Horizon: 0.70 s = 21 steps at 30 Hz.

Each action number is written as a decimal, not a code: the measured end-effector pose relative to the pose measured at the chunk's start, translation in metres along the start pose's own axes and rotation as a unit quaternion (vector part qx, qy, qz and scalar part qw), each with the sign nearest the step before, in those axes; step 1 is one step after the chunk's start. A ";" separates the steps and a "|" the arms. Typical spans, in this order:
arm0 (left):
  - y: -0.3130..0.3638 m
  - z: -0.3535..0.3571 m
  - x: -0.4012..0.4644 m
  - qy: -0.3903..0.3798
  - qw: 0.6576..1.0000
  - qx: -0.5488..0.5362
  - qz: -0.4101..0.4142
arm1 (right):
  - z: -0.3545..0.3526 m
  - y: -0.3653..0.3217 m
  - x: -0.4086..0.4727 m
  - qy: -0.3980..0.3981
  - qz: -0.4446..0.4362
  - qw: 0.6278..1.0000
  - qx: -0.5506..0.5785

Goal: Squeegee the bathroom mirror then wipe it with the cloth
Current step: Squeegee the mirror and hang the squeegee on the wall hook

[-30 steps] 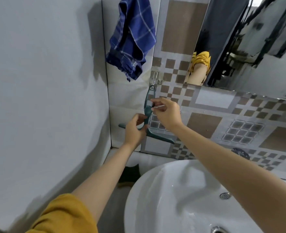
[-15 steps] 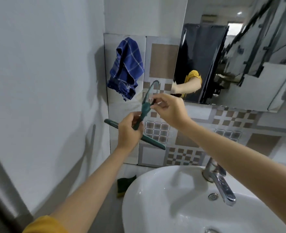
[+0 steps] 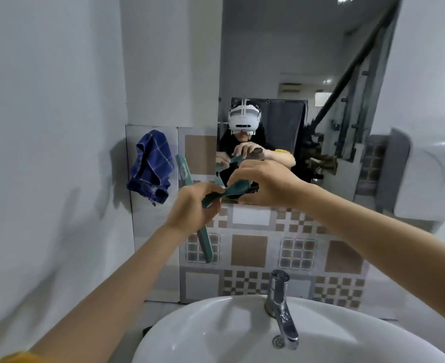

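I hold a teal squeegee in both hands in front of the tiled wall, just below the mirror. My left hand grips the handle near the blade, which runs steeply from upper left to lower right. My right hand pinches the looped end of the handle. A blue checked cloth hangs on the wall left of the mirror, apart from both hands.
A white basin with a chrome tap sits below my arms. A plain white wall closes in on the left. A white fixture juts from the wall at the right.
The squeegee has come off its wall hook and risen with both hands toward the mirror's lower edge. Its blade has swung from near level to steep. The view has tilted up.
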State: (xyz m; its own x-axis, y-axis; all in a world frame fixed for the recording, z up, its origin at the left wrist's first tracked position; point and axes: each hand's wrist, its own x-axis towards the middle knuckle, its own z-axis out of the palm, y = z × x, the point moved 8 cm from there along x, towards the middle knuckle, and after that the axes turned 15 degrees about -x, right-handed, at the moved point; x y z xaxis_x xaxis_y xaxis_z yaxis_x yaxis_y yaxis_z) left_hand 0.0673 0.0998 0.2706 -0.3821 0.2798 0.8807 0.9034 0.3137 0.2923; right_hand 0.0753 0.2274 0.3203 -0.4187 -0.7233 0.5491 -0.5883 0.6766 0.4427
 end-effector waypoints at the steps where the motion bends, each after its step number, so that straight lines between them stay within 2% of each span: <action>1: 0.009 0.004 0.008 -0.010 1.000 0.009 0.017 | -0.005 0.006 -0.005 0.005 0.006 1.000 -0.011; 4: 0.035 0.013 0.031 -0.020 0.997 0.037 0.063 | -0.027 0.025 -0.019 0.037 0.015 0.996 -0.074; 6: 0.047 0.013 0.047 -0.001 0.994 0.074 0.078 | -0.044 0.045 -0.026 0.050 0.035 0.993 -0.101; 10: 0.061 0.006 0.080 0.057 0.987 0.127 0.080 | -0.089 0.091 -0.036 0.130 0.073 0.977 -0.155; 14: 0.057 0.006 0.114 0.072 0.979 0.179 0.062 | -0.134 0.135 -0.023 0.186 0.088 0.957 -0.203; 21: 0.021 0.005 0.143 0.063 0.965 0.255 0.020 | -0.173 0.171 0.020 0.189 0.082 0.952 -0.228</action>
State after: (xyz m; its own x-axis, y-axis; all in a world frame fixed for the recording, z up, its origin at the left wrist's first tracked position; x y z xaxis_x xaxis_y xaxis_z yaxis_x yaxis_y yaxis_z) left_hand 0.0308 0.1512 0.4008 -0.2928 0.1992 0.9352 0.6919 0.7192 0.0634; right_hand 0.0867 0.3524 0.5294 -0.1504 -0.5596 0.8150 -0.1385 0.8281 0.5431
